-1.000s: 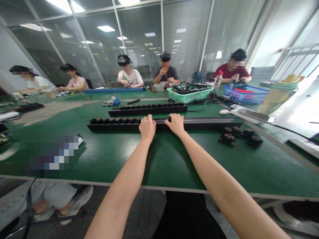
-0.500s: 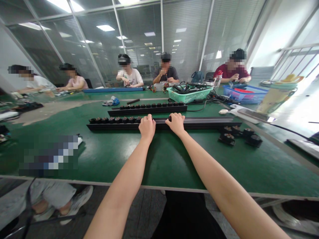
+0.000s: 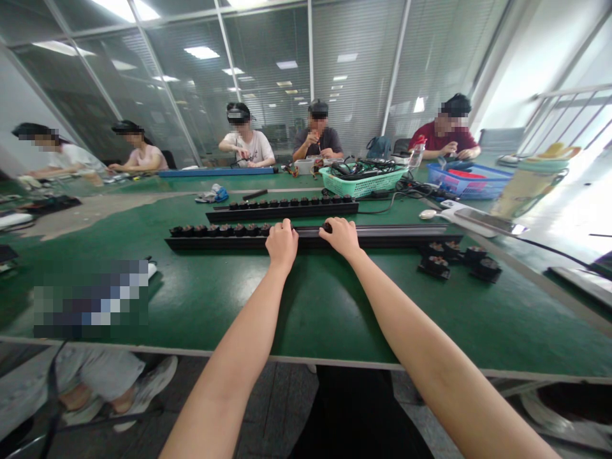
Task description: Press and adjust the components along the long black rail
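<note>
A long black rail [image 3: 220, 244] lies across the green table before me, with several round black modules [image 3: 213, 230] lined up along its left part. My left hand [image 3: 282, 245] is closed around the rail just right of that row; whether a module is under the fingers is hidden. On the rail's bare stretch my right hand [image 3: 342, 236] is closed on a small black module [image 3: 327, 227], of which only a bit shows by the thumb. Several loose black modules [image 3: 484, 269] sit by the rail's right end.
Behind stands a second black rail [image 3: 287, 211] filled with modules. Farther back are a green basket [image 3: 366, 185] of cables and a blue basket [image 3: 471, 185]. A phone [image 3: 497, 220] and a tumbler [image 3: 528, 188] stand right. Several people sit across the table.
My right hand has shifted very slightly to the right along the rail. The left hand keeps its place and grip.
</note>
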A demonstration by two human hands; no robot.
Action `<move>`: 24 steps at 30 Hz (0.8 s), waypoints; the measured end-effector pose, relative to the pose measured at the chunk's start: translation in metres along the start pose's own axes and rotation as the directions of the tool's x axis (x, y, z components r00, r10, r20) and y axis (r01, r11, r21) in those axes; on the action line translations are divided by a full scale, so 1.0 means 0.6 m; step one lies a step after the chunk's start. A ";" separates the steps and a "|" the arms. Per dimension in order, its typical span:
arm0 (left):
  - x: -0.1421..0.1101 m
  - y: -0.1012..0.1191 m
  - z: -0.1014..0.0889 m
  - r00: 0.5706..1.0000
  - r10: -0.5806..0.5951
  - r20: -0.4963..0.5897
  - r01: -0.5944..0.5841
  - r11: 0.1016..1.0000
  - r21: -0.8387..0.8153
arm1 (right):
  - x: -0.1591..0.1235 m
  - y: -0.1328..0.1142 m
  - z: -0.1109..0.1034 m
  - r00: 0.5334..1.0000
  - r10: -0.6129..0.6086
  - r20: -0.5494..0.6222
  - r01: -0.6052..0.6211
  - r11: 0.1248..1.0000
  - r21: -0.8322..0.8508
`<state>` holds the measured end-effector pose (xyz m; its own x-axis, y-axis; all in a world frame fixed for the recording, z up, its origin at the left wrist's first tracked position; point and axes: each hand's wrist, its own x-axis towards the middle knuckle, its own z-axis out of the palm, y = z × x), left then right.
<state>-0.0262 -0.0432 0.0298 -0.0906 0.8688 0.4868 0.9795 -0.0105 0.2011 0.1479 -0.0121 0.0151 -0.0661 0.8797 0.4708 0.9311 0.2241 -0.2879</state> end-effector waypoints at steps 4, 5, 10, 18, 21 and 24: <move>0.000 -0.001 0.002 1.000 -0.001 -0.005 0.001 1.000 0.004 | 0.001 0.000 0.003 0.999 0.043 0.004 -0.043 0.999 0.000; 0.001 -0.001 0.003 1.000 0.001 -0.008 -0.001 1.000 0.003 | 0.001 0.000 0.004 0.999 0.049 0.004 -0.049 0.999 0.002; 0.001 -0.001 0.003 1.000 0.006 -0.014 -0.006 1.000 -0.003 | 0.001 0.002 0.007 0.998 0.059 0.002 -0.059 0.998 0.031; 0.000 0.000 0.000 1.000 0.000 -0.005 0.000 1.000 -0.004 | 0.004 0.002 0.012 0.996 0.090 -0.007 -0.089 0.994 0.058; 0.000 -0.001 0.000 1.000 0.001 -0.008 -0.001 1.000 -0.004 | 0.005 0.003 0.014 0.996 0.089 -0.005 -0.088 0.995 0.053; 0.000 0.000 -0.001 1.000 -0.005 0.002 0.005 1.000 -0.003 | 0.006 0.003 0.015 0.996 0.092 -0.006 -0.091 0.995 0.047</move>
<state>-0.0263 -0.0433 0.0303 -0.0952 0.8697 0.4844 0.9784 -0.0079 0.2064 0.1459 -0.0049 0.0088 0.0217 0.8941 0.4473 0.9152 0.1623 -0.3689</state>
